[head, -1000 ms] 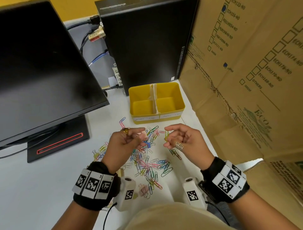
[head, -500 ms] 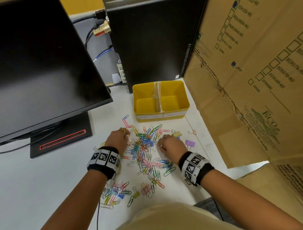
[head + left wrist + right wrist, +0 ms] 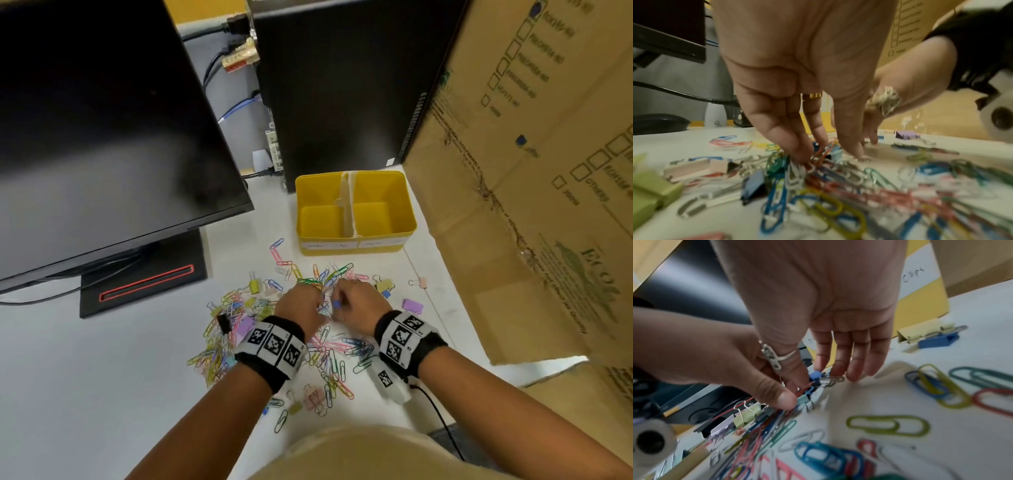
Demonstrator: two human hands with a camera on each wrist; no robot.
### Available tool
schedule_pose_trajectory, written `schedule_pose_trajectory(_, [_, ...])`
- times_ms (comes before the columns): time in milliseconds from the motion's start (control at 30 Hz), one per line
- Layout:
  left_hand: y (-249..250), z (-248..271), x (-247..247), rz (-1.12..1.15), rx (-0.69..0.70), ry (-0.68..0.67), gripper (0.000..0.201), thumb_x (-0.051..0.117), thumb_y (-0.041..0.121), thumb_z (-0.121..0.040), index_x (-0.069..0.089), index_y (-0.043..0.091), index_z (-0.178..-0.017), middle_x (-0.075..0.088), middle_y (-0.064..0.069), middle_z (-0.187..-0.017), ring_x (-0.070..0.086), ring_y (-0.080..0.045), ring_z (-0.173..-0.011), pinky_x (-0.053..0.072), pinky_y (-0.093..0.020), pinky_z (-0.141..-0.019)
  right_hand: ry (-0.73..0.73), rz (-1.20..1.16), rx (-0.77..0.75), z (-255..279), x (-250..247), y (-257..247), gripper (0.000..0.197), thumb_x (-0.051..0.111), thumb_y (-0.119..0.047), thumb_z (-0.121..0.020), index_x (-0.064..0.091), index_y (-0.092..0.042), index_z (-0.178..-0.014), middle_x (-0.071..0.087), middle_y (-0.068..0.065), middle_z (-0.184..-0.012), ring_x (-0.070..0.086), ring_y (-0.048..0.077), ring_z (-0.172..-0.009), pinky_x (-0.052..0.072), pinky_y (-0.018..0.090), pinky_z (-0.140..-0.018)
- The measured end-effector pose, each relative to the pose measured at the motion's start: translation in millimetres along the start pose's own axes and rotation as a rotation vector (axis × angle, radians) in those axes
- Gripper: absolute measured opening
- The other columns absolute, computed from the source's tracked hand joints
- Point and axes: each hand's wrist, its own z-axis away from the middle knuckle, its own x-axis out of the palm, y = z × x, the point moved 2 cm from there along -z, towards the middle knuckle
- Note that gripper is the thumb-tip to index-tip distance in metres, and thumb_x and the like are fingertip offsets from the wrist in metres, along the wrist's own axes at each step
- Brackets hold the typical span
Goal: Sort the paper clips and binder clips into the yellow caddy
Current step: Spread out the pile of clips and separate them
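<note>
Left hand (image 3: 298, 310): lowered onto the middle of the heap, fingers pointing down; in the left wrist view the fingertips (image 3: 800, 154) are pinched on a red paper clip (image 3: 823, 153) among the tangle.
Right hand (image 3: 359, 303): set just beside the left one; a small blue binder clip (image 3: 815, 375) is gripped between thumb and forefinger, the other fingers held nearly straight.
Rings: a gold band is worn on the left hand, a silver one on the right thumb.
Paper clips (image 3: 334, 366): scattered in many colours over the white table (image 3: 68, 394), thickest under and behind the hands.
Binder clips: a purple binder clip (image 3: 412, 305) lies to the right of the hands, a yellow binder clip (image 3: 383, 285) nearer the caddy, a black binder clip (image 3: 224, 323) to the left.
Yellow caddy (image 3: 407, 205): stood beyond the heap, well apart from the hands; it is split by a pale divider into two compartments, and nothing is seen in either.
Caddy labels: two white handwritten strips are fixed on the front; "Clips" (image 3: 913, 274) is read on the right one, the rest is too blurred.
Cardboard box (image 3: 531, 222): stood at the right; "ECO" and a column of tick-box codes are printed, the codes unreadable.
Monitor (image 3: 102, 137): dark, at the left.
Computer tower (image 3: 342, 85): black, behind the caddy.
</note>
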Motion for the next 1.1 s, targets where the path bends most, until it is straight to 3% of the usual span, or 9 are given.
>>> schedule_pose_trajectory(200, [-3,-3,-2,-0.070,0.011,0.014,0.024,0.053,0.027,-0.092,0.062,0.008,-0.103,0.061,-0.012,-0.114,0.059,-0.027,-0.106,0.049,-0.035,-0.086,-0.043,-0.197,0.036,10,-11,8,0.033,0.062,-0.001,-0.077,0.043,-0.012,-0.102,0.042,-0.001,-0.059,0.041,0.016,-0.059,0.032,0.028,-0.055])
schedule_pose_trajectory(333, [-10,4,-8,0.054,0.055,0.064,0.021,0.046,0.018,-0.093,0.063,0.006,-0.088,0.065,-0.017,-0.100,0.061,-0.031,-0.097,0.049,-0.033,-0.081,0.057,-0.139,0.068,14,-23,23,0.035,0.055,0.001,-0.080,0.049,-0.010,-0.113,0.051,0.007,-0.078,0.053,0.026,-0.075,0.038,0.025,-0.068])
schedule_pose_trajectory(400, [-15,7,-10,0.124,0.064,0.063,0.027,0.044,0.013,-0.093,0.049,0.011,-0.067,0.061,-0.017,-0.078,0.061,-0.036,-0.090,0.046,-0.031,-0.075,0.159,-0.015,0.102,12,-35,34,0.032,0.050,0.002,-0.082,0.055,-0.010,-0.111,0.058,0.014,-0.095,0.057,0.031,-0.092,0.044,0.030,-0.077])
schedule_pose_trajectory(433, [-19,8,-10,0.121,0.058,0.052,0.028,0.043,0.011,-0.094,0.044,0.012,-0.066,0.057,-0.013,-0.072,0.061,-0.035,-0.089,0.044,-0.031,-0.072,0.188,0.048,0.127,11,-41,37,0.031,0.050,0.000,-0.082,0.056,-0.010,-0.111,0.060,0.017,-0.104,0.056,0.033,-0.098,0.046,0.033,-0.083])
schedule_pose_trajectory(533, [-30,8,-8,0.059,-0.004,0.051,0.017,0.040,0.007,-0.093,0.056,0.011,-0.095,0.063,-0.013,-0.097,0.062,-0.031,-0.097,0.048,-0.032,-0.078,0.229,0.264,0.123,6,-45,34,0.031,0.055,-0.012,-0.082,0.057,-0.019,-0.113,0.056,0.013,-0.116,0.046,0.031,-0.110,0.040,0.038,-0.092])
schedule_pose_trajectory(633, [-34,6,-5,-0.104,-0.016,0.125,0.033,0.043,0.008,-0.091,0.057,0.014,-0.120,0.054,-0.011,-0.118,0.052,-0.027,-0.112,0.052,-0.038,-0.090,0.211,0.349,-0.049,-1,-31,10,0.021,0.055,-0.014,-0.081,0.066,-0.025,-0.096,0.059,0.004,-0.108,0.045,0.026,-0.108,0.036,0.037,-0.089])
schedule_pose_trajectory(700, [-23,7,-1,-0.170,0.007,0.168,0.030,0.046,0.015,-0.091,0.060,0.011,-0.118,0.051,-0.011,-0.121,0.049,-0.026,-0.112,0.051,-0.037,-0.089,0.139,0.370,-0.101,-9,-16,-3,0.020,0.054,-0.011,-0.081,0.069,-0.023,-0.085,0.064,0.003,-0.099,0.046,0.025,-0.104,0.035,0.035,-0.084])
schedule_pose_trajectory(833, [1,8,8,-0.114,0.016,0.071,0.030,0.052,0.031,-0.092,0.065,0.007,-0.106,0.058,-0.010,-0.116,0.059,-0.026,-0.105,0.050,-0.036,-0.085,0.124,0.421,-0.050,-26,-3,-15,0.014,0.059,-0.014,-0.080,0.071,-0.020,-0.084,0.066,0.009,-0.096,0.046,0.028,-0.105,0.037,0.037,-0.087])
schedule_pose_trajectory(1100, [-9,8,12,-0.112,0.000,0.057,0.027,0.046,0.023,-0.094,0.062,0.012,-0.113,0.062,-0.008,-0.118,0.059,-0.024,-0.109,0.049,-0.035,-0.087,0.020,0.493,-0.067,-28,0,-19,0.016,0.053,-0.011,-0.084,0.065,-0.015,-0.095,0.063,0.009,-0.108,0.046,0.028,-0.112,0.034,0.043,-0.097])
